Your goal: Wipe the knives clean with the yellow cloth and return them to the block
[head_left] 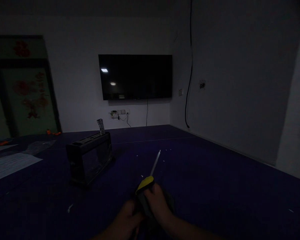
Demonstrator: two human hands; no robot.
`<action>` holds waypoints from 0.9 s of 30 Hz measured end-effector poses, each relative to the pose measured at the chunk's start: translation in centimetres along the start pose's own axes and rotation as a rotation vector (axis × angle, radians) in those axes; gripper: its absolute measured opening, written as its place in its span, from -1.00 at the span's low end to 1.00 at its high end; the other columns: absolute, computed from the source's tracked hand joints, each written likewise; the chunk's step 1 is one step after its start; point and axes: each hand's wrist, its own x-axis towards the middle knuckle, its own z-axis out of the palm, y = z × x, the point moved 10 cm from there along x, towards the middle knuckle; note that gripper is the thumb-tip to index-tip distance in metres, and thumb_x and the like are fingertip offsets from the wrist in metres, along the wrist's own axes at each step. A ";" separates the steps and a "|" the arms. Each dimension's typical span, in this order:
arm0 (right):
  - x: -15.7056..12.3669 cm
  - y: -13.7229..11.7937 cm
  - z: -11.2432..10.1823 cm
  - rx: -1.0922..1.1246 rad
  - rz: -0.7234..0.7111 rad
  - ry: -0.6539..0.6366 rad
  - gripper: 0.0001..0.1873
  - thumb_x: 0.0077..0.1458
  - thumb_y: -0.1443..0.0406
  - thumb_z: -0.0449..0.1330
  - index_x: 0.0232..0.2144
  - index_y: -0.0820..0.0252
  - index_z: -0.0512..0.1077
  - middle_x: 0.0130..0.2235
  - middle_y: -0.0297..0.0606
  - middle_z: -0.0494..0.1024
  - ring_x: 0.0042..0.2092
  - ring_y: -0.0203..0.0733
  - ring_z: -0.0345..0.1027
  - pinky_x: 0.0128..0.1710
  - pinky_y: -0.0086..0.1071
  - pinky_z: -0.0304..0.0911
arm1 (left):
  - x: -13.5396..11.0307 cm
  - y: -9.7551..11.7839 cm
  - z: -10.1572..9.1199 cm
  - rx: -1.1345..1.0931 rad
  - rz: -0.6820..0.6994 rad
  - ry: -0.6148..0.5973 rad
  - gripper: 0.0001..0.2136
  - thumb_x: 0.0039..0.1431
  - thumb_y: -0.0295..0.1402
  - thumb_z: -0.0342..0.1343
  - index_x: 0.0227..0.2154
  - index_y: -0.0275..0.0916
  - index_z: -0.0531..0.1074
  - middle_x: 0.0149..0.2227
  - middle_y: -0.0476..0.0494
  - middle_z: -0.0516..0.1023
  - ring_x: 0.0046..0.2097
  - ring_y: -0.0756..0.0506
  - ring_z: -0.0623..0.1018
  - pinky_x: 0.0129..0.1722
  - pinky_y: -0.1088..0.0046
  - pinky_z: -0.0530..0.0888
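Observation:
A dark tool with a yellow end (145,183) is in my right hand (158,201), the fingers closed around it. Its exact kind is lost in the dim light. A thin whitish rod (155,164) extends forward from the yellow end; whether it is joined to the tool I cannot tell. Just left of the tool, my left hand (127,218) is closed, its thumb bent inward, and what it grips is hidden in shadow. Both hands are low over the dark purple surface (202,186).
A black box-like case (93,160) with a glossy side stands to the left, a small greyish upright piece (100,126) on top. White sheets (12,165) lie farther left. White scraps (70,208) dot the surface. A television (137,76) hangs on the back wall.

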 end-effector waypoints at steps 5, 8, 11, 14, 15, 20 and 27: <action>-0.3 -0.2 0.7 -0.022 -0.026 -0.041 -0.77 -0.22 0.28 0.18 -0.38 0.21 0.42 -0.28 -0.20 0.55 -0.15 0.01 0.42 -0.17 -0.27 0.28 | -0.1 -0.2 -0.9 -0.025 0.010 0.066 -0.69 -0.07 -0.12 0.17 -0.43 -0.31 0.45 -0.66 0.04 0.35 -0.60 0.05 0.28 -0.59 0.57 0.23; -0.6 -0.9 1.5 0.007 -0.043 -0.111 -0.68 -0.22 0.29 0.18 -0.30 0.23 0.44 -0.24 -0.18 0.56 -0.13 0.00 0.42 -0.15 -0.27 0.29 | 0.1 -1.0 -1.0 -0.040 0.017 0.072 -0.67 -0.09 -0.07 0.17 -0.49 -0.30 0.44 -0.68 0.05 0.33 -0.62 0.06 0.26 -0.60 0.57 0.23; -1.0 -2.2 2.3 0.027 -0.093 -0.205 -0.66 -0.20 0.29 0.16 -0.27 0.23 0.46 -0.23 -0.18 0.58 -0.13 0.00 0.44 -0.13 -0.25 0.29 | 0.2 -1.6 -0.9 -0.029 -0.013 0.069 -0.63 -0.08 -0.02 0.15 -0.60 -0.28 0.40 -0.75 0.08 0.24 -0.67 0.07 0.21 -0.64 0.57 0.22; -1.3 -3.5 2.6 0.036 -0.161 -0.247 -0.66 -0.18 0.27 0.14 -0.26 0.21 0.47 -0.22 -0.20 0.58 -0.13 -0.01 0.43 -0.12 -0.24 0.28 | -0.2 -0.3 -1.1 -0.039 0.034 0.096 -0.65 -0.10 -0.02 0.17 -0.61 -0.26 0.40 -0.75 0.06 0.26 -0.64 0.04 0.27 -0.59 0.53 0.28; -1.4 -3.8 2.7 0.038 -0.179 -0.251 -0.65 -0.18 0.27 0.14 -0.26 0.20 0.47 -0.21 -0.20 0.57 -0.12 -0.01 0.43 -0.12 -0.24 0.28 | -0.4 0.5 -1.2 -0.048 0.067 0.107 -0.66 -0.11 -0.03 0.19 -0.59 -0.25 0.42 -0.73 0.05 0.30 -0.61 0.02 0.31 -0.54 0.52 0.32; -1.5 -4.8 3.0 0.029 -0.222 -0.298 -0.65 -0.22 0.29 0.13 -0.29 0.18 0.48 -0.22 -0.21 0.58 -0.13 -0.01 0.43 -0.12 -0.22 0.29 | -0.9 2.4 -1.4 -0.063 0.098 0.127 -0.65 -0.11 0.00 0.18 -0.53 -0.23 0.47 -0.73 0.02 0.34 -0.55 -0.03 0.39 -0.42 0.46 0.39; -1.4 -4.2 3.0 0.043 -0.239 -0.314 -0.71 -0.18 0.25 0.15 -0.32 0.17 0.50 -0.25 -0.22 0.58 -0.16 -0.01 0.44 -0.14 -0.21 0.30 | -0.9 -0.2 -2.2 -0.069 0.065 0.137 -0.63 -0.06 0.01 0.13 -0.64 -0.23 0.42 -0.81 0.04 0.27 -0.69 0.02 0.30 -0.60 0.52 0.27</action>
